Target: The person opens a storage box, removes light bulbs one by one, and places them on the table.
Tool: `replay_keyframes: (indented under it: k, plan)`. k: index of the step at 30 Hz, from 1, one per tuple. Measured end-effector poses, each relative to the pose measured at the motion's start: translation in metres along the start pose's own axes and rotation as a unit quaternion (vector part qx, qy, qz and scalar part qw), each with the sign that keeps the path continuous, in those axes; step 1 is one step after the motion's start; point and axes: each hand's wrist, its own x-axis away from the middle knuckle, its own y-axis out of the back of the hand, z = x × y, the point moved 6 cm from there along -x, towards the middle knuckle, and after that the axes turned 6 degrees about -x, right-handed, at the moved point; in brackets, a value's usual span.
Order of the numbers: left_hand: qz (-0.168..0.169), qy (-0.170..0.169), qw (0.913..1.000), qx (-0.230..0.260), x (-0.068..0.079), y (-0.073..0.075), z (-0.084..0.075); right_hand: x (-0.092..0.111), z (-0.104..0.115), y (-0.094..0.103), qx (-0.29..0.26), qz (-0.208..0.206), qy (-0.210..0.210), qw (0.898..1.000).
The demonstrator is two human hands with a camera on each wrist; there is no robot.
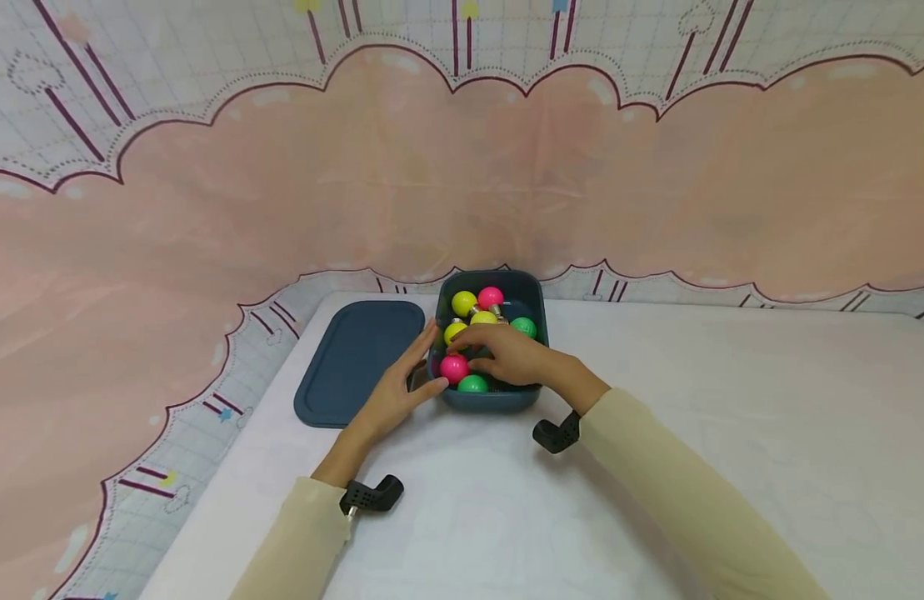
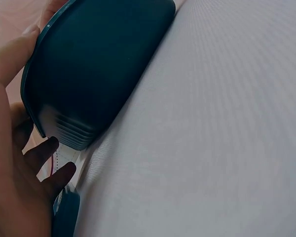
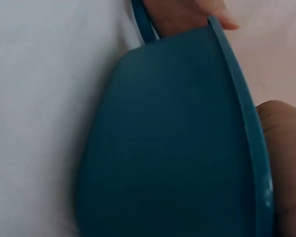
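Note:
A dark teal plastic box [image 1: 491, 402] holds several round coloured light bulbs with metal screw bases. My right hand [image 1: 510, 352] reaches in over the right rim. Its curled fingers and thumb pinch at the top and right side of a pink light bulb [image 1: 454, 369], whose base is hidden under the fingers. In the right wrist view, the box wall [image 3: 163, 133] covers those fingertips. My left hand [image 1: 397, 392] rests against the box's left side, fingers straight and thumb by the near corner. The left wrist view shows its fingers spread along the ribbed end of the box [image 2: 76, 131].
A flat dark teal lid [image 1: 360, 362] lies left of the box. Yellow bulbs [image 1: 464, 302], another pink bulb [image 1: 490, 297] and green bulbs [image 1: 524, 327] sit inside the box. A white cloth [image 1: 694, 433] covers the table, with a patterned curtain [image 1: 462, 183] behind it.

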Motion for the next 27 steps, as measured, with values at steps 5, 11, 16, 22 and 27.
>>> replay_keyframes:
  k: [5,11,16,22,27]
  plan:
    - [0.003,0.004,1.0,0.008,0.002,0.0,-0.011,-0.002,-0.003,-0.008,-0.014,0.04,0.009,0.999]
    - [0.007,0.01,0.9998,0.017,0.004,0.006,-0.035,-0.004,-0.008,-0.011,-0.018,0.056,0.012,0.998]
    - [0.009,0.011,0.9997,0.02,0.004,0.007,-0.038,-0.007,-0.009,-0.009,-0.014,0.061,0.014,0.998]
    - [0.008,0.008,0.9997,0.019,0.004,0.008,-0.038,-0.011,-0.011,-0.007,0.023,0.057,0.002,0.998]
    - [0.007,0.018,0.9997,0.012,0.006,0.009,-0.038,-0.014,-0.015,-0.009,0.043,0.058,-0.035,0.997]
